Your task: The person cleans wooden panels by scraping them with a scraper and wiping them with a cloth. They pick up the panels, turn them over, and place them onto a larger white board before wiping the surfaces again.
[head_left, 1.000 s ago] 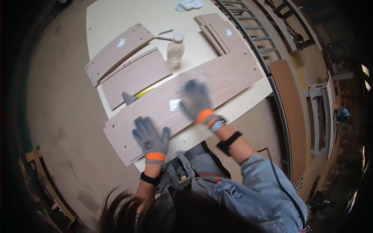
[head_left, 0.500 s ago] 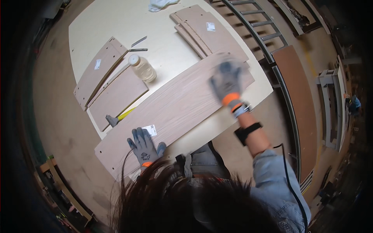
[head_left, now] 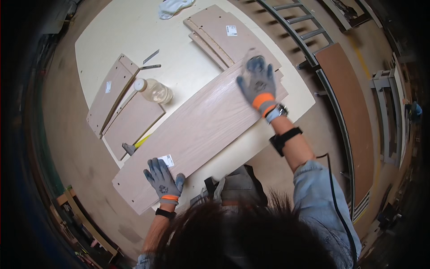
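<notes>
A long pale wooden panel (head_left: 201,121) with a gently curved far edge lies slantwise in front of me. My left hand (head_left: 163,181), in a grey glove with blue-grey fingertips, rests flat near its left end, fingers spread, beside a white label (head_left: 166,160). Toward the panel's right end, my gloved right hand (head_left: 259,83) presses down with its fingers bent over a pale, blurred piece that looks like a cloth (head_left: 250,54). The cloth's edges are hard to make out against the wood.
The cream tabletop (head_left: 112,31) also bears a clear bottle (head_left: 156,92), a yellow-handled hammer-like tool (head_left: 130,148), two dark metal strips (head_left: 151,56), curved panels (head_left: 116,85), stacked panels (head_left: 228,36) and a white cloth (head_left: 174,6). A metal rack (head_left: 333,105) stands at the right.
My right hand stays near the panel's right end and is less blurred. More of my left wrist shows. The view has shifted, so the table items appear slightly farther left.
</notes>
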`<state>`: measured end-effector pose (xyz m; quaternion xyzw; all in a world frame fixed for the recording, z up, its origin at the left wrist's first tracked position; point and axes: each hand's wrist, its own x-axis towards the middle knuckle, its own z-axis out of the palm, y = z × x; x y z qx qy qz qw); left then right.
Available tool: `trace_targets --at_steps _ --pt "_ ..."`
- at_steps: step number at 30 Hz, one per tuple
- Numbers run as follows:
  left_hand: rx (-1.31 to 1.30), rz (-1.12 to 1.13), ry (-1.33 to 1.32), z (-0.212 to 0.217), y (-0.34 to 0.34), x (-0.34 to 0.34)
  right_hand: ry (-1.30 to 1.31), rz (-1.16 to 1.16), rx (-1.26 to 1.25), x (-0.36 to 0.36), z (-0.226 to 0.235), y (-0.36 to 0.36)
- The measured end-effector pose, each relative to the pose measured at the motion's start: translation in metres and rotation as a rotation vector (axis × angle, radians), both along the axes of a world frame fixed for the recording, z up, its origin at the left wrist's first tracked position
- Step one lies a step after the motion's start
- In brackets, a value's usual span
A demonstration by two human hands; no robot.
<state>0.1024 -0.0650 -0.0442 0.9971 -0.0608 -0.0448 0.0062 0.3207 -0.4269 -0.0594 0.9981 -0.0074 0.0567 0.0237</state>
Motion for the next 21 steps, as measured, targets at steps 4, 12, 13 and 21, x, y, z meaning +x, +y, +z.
trace_targets --at_steps 4,12,13,21 --pt "0.016 -0.003 0.002 0.003 0.004 -0.004 0.114 0.563 0.410 -0.093 -0.001 0.119" --pt "-0.026 -0.034 -0.070 -0.009 -0.001 0.008 0.224 0.402 0.090 -0.098 0.022 0.042" --pt "0.007 0.007 -0.073 0.005 0.006 -0.001 0.084 0.324 0.101 -0.081 0.004 0.025" --pt "-0.179 0.102 0.072 0.010 0.000 0.015 0.265 0.049 1.122 -0.001 -0.030 -0.162"
